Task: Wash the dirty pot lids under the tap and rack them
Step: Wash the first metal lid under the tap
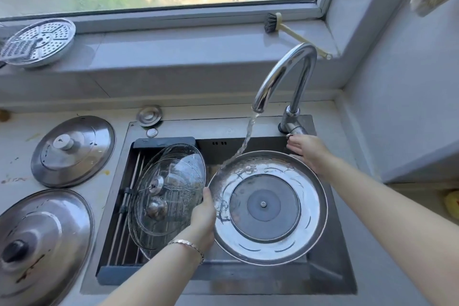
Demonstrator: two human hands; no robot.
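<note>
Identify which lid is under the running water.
The steel lid held underside up by the left hand; the rest sit on the rack or counter.

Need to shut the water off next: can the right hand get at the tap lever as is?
Probably yes. The right hand is open and holds nothing, its fingertips right by the tap lever, with nothing between them. The left hand alone grips the steel lid.
</note>
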